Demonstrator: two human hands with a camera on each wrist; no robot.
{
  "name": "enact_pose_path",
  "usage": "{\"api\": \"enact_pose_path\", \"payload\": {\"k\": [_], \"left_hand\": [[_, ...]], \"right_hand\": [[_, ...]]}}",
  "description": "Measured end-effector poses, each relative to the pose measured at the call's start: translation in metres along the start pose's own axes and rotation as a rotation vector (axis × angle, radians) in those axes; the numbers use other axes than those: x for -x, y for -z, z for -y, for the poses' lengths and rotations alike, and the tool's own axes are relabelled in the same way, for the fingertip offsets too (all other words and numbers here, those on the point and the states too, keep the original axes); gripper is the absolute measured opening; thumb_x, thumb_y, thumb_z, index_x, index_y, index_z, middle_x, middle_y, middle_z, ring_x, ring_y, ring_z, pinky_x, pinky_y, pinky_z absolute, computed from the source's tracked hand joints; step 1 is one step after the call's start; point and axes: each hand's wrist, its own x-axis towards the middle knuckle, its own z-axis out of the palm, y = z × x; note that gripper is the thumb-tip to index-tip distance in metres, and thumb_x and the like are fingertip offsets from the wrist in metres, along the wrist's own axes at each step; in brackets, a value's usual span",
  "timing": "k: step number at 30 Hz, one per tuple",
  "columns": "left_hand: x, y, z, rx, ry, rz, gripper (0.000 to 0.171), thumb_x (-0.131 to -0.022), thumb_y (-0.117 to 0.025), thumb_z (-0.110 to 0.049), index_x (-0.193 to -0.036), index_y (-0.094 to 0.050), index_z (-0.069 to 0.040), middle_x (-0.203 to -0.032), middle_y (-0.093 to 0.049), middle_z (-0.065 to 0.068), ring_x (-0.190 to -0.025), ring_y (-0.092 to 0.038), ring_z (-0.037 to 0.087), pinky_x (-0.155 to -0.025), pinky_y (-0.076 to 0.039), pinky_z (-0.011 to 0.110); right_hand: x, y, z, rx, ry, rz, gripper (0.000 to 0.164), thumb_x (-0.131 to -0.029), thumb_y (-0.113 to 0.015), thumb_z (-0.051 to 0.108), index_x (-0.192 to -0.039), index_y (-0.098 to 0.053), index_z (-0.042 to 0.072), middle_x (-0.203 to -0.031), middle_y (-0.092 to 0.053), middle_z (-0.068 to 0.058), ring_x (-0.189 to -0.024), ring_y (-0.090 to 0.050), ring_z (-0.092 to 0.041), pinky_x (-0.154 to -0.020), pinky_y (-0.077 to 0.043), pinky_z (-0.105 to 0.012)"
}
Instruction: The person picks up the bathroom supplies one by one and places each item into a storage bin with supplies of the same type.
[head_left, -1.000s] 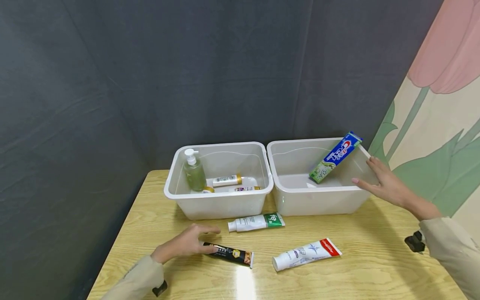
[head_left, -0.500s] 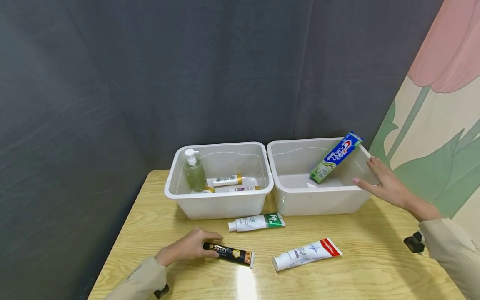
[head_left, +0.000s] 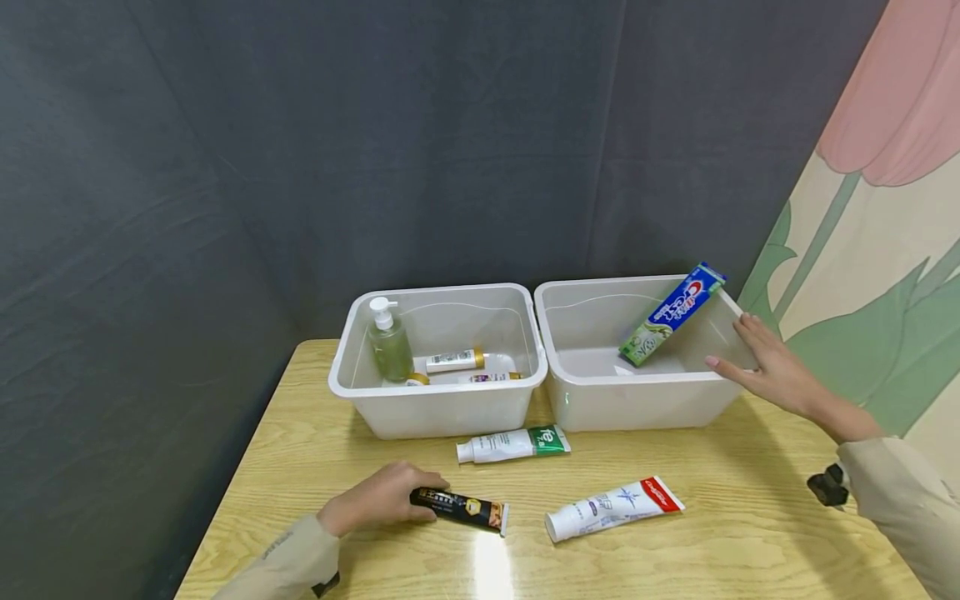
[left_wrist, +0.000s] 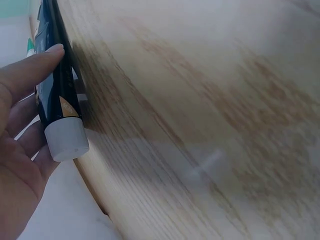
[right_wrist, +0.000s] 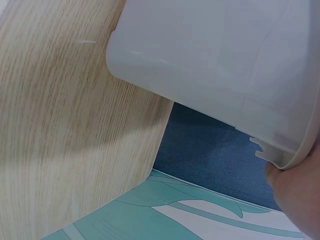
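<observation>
A black toothpaste tube lies on the table at the front left. My left hand grips its capped end, thumb on one side and fingers on the other. The left wrist view shows the tube's white cap beside the palm. My right hand rests on the right front corner of the right white bin, its fingers along the side rim and thumb stretched over the front. A blue and green Crest toothpaste box leans inside that bin. The right wrist view shows the bin's outer wall; the fingertips are hidden there.
Beside it stands a left white bin, holding a green pump bottle and several small tubes. A white and green tube lies before the bins. A white and red Colgate tube lies farther right. A dark curtain hangs behind.
My left hand has shifted slightly to the right and closed its fingers round the black toothpaste tube. The right hand and the bins stay put.
</observation>
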Motion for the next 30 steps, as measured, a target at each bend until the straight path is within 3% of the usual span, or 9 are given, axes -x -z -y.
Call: {"api": "enact_pose_path", "payload": {"k": [5,13,30], "left_hand": [[0.000,-0.003,0.001,-0.060,-0.029,-0.012,0.041,-0.083,-0.081,-0.026,-0.121,-0.072,-0.011,-0.119,-0.069,0.009,-0.108,-0.066,0.017,-0.091,-0.052,0.035],[-0.003,-0.002,0.000,-0.004,-0.030,-0.053,0.035,-0.079,-0.083,-0.021,-0.112,-0.076,-0.011,-0.106,-0.073,-0.002,-0.092,-0.067,0.004,-0.081,-0.052,0.020],[-0.010,0.009,-0.004,0.030,-0.052,-0.099,0.035,-0.080,-0.082,-0.018,-0.113,-0.076,-0.008,-0.107,-0.073,0.003,-0.092,-0.068,0.004,-0.080,-0.051,0.014]], "right_hand": [[0.001,-0.001,-0.002,-0.005,-0.002,-0.003,0.084,-0.097,-0.059,0.032,-0.150,-0.016,-0.017,-0.158,0.000,-0.035,-0.145,0.001,-0.051,-0.113,0.001,-0.064],[-0.001,0.001,0.004,-0.007,-0.005,-0.003,0.084,-0.097,-0.059,0.032,-0.149,-0.017,-0.018,-0.157,-0.001,-0.035,-0.145,0.000,-0.051,-0.113,0.001,-0.064],[0.000,0.001,0.002,0.011,-0.037,0.033,0.086,-0.098,-0.058,0.036,-0.150,-0.014,-0.016,-0.159,0.003,-0.032,-0.146,0.004,-0.048,-0.112,0.003,-0.065]]}}
